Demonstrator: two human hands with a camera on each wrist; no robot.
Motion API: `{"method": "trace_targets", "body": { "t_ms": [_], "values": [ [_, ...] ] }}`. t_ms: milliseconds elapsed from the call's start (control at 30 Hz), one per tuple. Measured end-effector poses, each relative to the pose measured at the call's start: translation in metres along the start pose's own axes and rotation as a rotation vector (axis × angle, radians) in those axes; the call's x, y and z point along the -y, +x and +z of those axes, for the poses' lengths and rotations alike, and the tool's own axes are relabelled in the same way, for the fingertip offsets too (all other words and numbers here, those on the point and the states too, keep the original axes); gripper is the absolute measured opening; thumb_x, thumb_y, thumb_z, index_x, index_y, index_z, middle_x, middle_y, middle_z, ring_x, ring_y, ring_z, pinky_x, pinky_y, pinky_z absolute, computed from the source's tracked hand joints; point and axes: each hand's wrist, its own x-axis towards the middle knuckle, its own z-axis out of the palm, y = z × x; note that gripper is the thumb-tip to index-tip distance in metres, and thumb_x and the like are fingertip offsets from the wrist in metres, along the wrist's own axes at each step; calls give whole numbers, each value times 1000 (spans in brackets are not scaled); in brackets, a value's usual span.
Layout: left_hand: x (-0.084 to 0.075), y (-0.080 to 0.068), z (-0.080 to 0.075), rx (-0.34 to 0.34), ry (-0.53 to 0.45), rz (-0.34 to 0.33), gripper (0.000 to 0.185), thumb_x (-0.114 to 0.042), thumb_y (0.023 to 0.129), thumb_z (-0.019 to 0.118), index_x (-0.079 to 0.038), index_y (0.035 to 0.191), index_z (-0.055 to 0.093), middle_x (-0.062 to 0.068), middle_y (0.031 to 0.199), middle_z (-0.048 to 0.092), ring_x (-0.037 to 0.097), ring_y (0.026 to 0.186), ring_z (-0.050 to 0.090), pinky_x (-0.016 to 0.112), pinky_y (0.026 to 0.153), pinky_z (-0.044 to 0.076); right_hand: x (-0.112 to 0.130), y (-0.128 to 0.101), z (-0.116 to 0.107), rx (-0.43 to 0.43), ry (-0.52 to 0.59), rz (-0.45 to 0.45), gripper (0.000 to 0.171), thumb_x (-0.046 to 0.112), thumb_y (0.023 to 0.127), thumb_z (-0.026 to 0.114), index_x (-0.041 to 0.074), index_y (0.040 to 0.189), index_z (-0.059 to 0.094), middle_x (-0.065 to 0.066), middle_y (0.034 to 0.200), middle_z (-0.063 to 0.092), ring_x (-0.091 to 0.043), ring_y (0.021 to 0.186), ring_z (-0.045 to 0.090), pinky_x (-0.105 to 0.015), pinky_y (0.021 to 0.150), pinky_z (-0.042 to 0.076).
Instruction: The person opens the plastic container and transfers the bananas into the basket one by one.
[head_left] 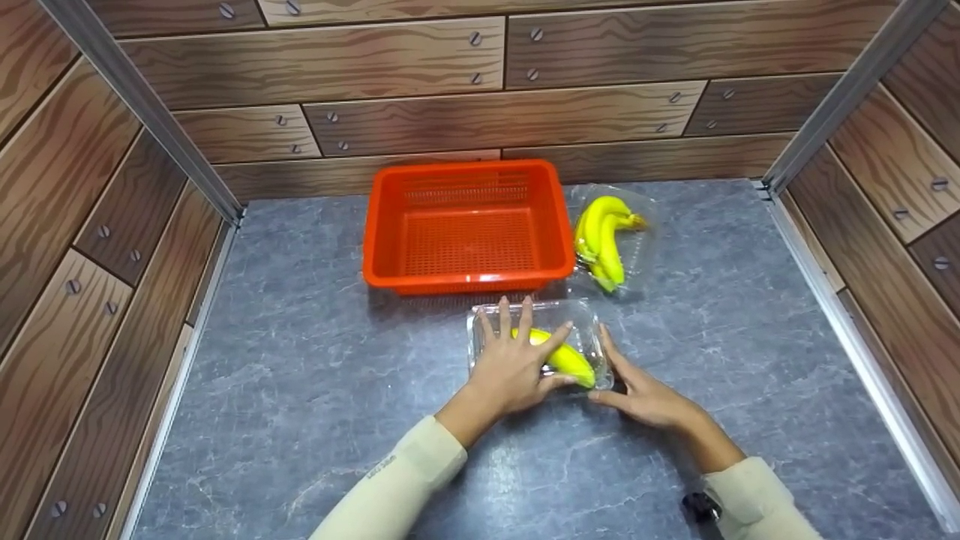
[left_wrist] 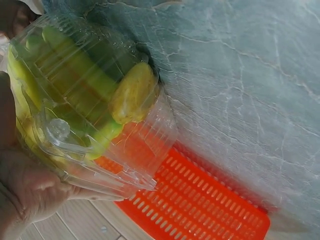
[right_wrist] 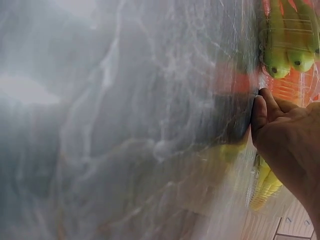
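Note:
A clear plastic clamshell (head_left: 587, 330) with yellow bananas (head_left: 574, 364) inside lies on the grey countertop, just in front of an orange basket (head_left: 465, 166). My left hand (head_left: 517, 360) lies flat on its lid with the fingers spread. The straight fingers of my right hand (head_left: 634, 386) touch its right side. The left wrist view shows the clamshell (left_wrist: 100, 100) close up against my left hand (left_wrist: 25, 190), a banana's end (left_wrist: 132, 97) at its wall. In the right wrist view, my right hand (right_wrist: 285, 135) presses on clear plastic.
A second clear clamshell (head_left: 637, 247) with a bunch of bananas (head_left: 604, 232) sits right of the basket. The basket (left_wrist: 200, 200) holds nothing. Wood-patterned walls (head_left: 112, 225) close in the countertop (head_left: 300, 390) on three sides.

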Motion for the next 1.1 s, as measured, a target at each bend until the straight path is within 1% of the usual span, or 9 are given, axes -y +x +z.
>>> {"method": "trace_targets", "body": {
  "t_ms": [200,333,400,567,633,700,867,967,1100],
  "values": [
    [0,0,2,-13,-17,7,79,-86,98,29,-50,168,21,29,176,21,62,158,25,85,120,25,-2,-1,0,15,-12,-16,110,41,104,68,20,171,-17,-21,179,-10,-54,163,4,-75,127,8],
    [-1,1,1,-1,-28,13,78,-85,99,26,-50,168,19,30,175,19,63,158,24,86,120,23,-2,-2,0,14,-20,-25,108,38,105,67,20,171,-17,-24,178,-10,-57,162,4,-78,125,7],
    [-1,3,0,4,-38,10,76,-84,100,24,-51,169,17,30,175,19,62,158,23,85,121,22,-2,-3,0,15,-33,-11,106,38,105,66,21,171,-15,-23,178,-8,-57,162,6,-79,125,7],
    [0,5,-4,36,-75,-7,75,-83,101,23,-52,169,13,29,177,15,61,160,18,85,122,18,-2,-7,1,28,-59,48,104,44,105,64,27,172,-13,-25,178,-1,-60,160,13,-80,124,12],
    [0,5,-4,50,-81,-7,77,-84,100,24,-52,169,14,29,177,14,61,160,17,85,122,17,-1,-7,1,33,-52,54,104,45,105,64,28,171,-14,-26,178,0,-60,160,13,-81,124,12],
    [0,4,-5,54,-72,-7,77,-85,100,24,-52,169,13,29,177,14,61,160,18,85,122,17,-2,-7,1,32,-37,48,104,44,105,64,28,171,-14,-25,178,-2,-59,160,11,-81,124,10],
    [0,3,-5,34,-43,-1,80,-87,98,22,-52,169,10,28,176,16,60,160,20,84,123,20,-3,-6,2,20,-3,22,106,41,104,67,24,172,-14,-25,178,-7,-59,161,6,-80,124,7],
    [1,2,-4,18,-40,2,81,-88,98,23,-51,169,12,28,176,19,59,160,22,84,123,21,-3,-5,3,10,9,5,107,39,104,68,22,172,-13,-23,178,-10,-58,162,4,-79,124,7],
    [3,2,-2,-2,-47,-3,80,-88,98,25,-52,169,14,27,176,21,59,160,23,84,122,22,-3,-2,5,-8,2,-1,106,39,104,68,19,172,-11,-23,179,-11,-58,162,5,-79,124,8]
  ]
}}
